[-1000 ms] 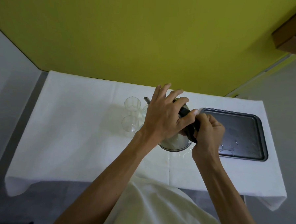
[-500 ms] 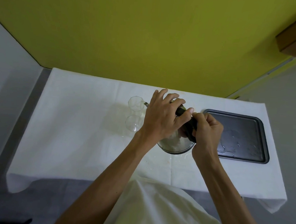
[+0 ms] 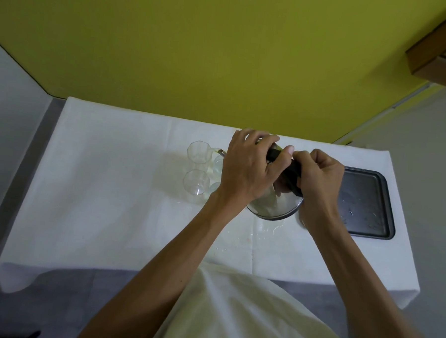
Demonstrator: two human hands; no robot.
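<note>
A glass jug [image 3: 274,207] with a black handle [image 3: 292,177] and a thin metal spout [image 3: 221,152] stands on the white table [image 3: 113,176]. My left hand [image 3: 247,170] lies over the jug's top, fingers curled down around it and thumb pressed on the black part. My right hand [image 3: 317,179] grips the black handle from the right. Both hands hide the lid and most of the jug's body.
Two clear faceted glasses [image 3: 198,152] [image 3: 195,181] stand just left of the jug, with more glassware partly hidden behind my left hand. A dark, wet baking tray [image 3: 365,202] lies at the right. Water drops sit on the cloth in front of the jug.
My left fingers have curled further down over the jug's top. Both hands stay on the jug, which has hardly moved.
</note>
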